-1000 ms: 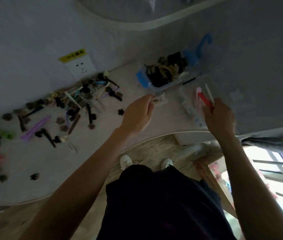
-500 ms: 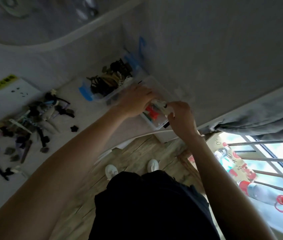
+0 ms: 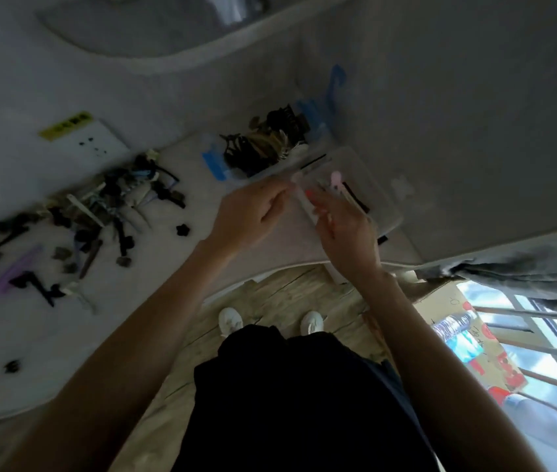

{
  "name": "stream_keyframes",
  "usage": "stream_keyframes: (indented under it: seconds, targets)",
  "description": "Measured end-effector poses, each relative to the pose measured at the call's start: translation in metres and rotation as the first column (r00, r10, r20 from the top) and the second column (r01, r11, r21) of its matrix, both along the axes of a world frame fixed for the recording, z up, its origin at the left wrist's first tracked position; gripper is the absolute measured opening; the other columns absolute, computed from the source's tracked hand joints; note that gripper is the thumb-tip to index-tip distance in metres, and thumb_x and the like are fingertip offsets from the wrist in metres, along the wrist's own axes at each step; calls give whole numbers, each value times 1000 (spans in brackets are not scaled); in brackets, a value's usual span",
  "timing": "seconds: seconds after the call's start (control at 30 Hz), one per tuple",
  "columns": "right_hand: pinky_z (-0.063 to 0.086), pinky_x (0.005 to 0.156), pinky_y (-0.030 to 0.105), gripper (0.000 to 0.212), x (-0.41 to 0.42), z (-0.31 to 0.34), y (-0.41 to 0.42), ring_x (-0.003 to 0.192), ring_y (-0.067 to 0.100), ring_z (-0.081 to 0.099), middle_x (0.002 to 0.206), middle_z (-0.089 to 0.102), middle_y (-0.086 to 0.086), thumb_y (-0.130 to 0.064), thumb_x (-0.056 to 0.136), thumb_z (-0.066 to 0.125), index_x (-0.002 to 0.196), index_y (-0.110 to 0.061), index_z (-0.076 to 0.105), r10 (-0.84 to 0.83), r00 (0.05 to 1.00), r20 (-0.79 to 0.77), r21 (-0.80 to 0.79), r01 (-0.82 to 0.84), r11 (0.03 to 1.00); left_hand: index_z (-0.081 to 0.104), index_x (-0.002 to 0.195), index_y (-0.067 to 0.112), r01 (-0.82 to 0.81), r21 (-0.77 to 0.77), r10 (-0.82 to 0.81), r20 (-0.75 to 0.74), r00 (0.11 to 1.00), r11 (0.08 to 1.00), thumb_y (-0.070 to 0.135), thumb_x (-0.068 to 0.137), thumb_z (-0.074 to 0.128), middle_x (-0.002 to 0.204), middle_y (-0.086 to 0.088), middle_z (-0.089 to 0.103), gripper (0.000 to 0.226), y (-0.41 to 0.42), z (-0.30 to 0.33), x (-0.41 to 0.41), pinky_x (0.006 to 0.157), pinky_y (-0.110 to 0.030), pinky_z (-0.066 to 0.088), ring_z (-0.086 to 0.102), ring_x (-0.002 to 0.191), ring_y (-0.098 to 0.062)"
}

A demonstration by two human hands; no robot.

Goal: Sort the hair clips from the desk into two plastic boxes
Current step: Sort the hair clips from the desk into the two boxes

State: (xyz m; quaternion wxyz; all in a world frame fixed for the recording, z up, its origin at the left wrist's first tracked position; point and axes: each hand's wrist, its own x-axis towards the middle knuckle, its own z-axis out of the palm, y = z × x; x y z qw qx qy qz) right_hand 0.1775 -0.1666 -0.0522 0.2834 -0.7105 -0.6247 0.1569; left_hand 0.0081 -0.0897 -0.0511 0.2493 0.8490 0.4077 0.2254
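Hovering over the clear box point(image 3: 377, 185) at the surface's point(image 3: 48, 338) right end, the left hand point(image 3: 253, 212) pinches a pale clip point(image 3: 299, 190) while the right hand point(image 3: 345, 226), fingers loosely spread, touches it; unsorted clips point(image 3: 106, 212) lie left.

Dim interior, bright window point(image 3: 542, 342) glare lower right, motion blur, wide-angle edge distortion

We saw the left hand point(image 3: 253, 212) and right hand point(image 3: 345, 226) meeting over a clear plastic box point(image 3: 379, 199) on the white counter point(image 3: 31, 328); a blue-handled clear box point(image 3: 229, 168) held dark clips, and a loose pile of mixed hair clips point(image 3: 106, 212) lay left.
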Motion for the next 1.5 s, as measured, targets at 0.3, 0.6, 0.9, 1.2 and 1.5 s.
stream_keyframes:
  seconds: [0.3, 0.6, 0.9, 1.2, 1.5]
  targets:
    - [45, 90, 35, 31, -157, -33, 77, 110, 24, 53, 120, 59, 8, -11, 92, 44, 120, -12, 57, 528, 849, 6, -203, -516, 832, 56, 121, 18, -683, -225, 622, -290, 728, 695, 30, 91, 53, 115, -5, 65, 32, -20, -41, -216, 83, -29, 47, 60, 107, -21]
    - [35, 101, 49, 53, -242, -65, 176, 134, 36, 28, 151, 25, 15, -11, 90, 46, 141, -18, 33, 629, 729, 271, -346, -536, 770, 39, 136, 10, -784, -144, 698, -378, 608, 604, 40, 92, 50, 138, -16, 42, 55, 54, -59, -274, 103, -41, 37, 38, 128, -32]
    - [34, 99, 46, 50, -226, -67, 167, 126, 36, 34, 146, 29, 15, -4, 84, 52, 132, -13, 41, 425, 831, 359, -379, -287, 880, 50, 123, 12, -612, -98, 554, -328, 765, 785, 23, 86, 59, 129, -13, 49, 40, 93, -71, -279, 93, -41, 42, 45, 120, -33]
    - [39, 82, 43, 24, -261, -62, 191, 103, 39, 51, 111, 56, 24, -10, 82, 59, 105, -5, 63, 557, 666, 496, -367, -421, 829, 61, 106, 13, -657, -236, 618, -223, 754, 717, 20, 86, 57, 107, -9, 64, 21, 88, -70, -282, 74, -30, 44, 60, 97, -27]
    - [30, 67, 34, 14, -256, -48, 188, 77, 29, 51, 91, 57, 22, -7, 92, 43, 91, 0, 55, 488, 832, 264, -146, -465, 873, 53, 113, 6, -699, -181, 719, 90, 689, 692, 15, 95, 45, 102, -11, 58, 22, 39, -40, -297, 69, -27, 44, 57, 85, -21]
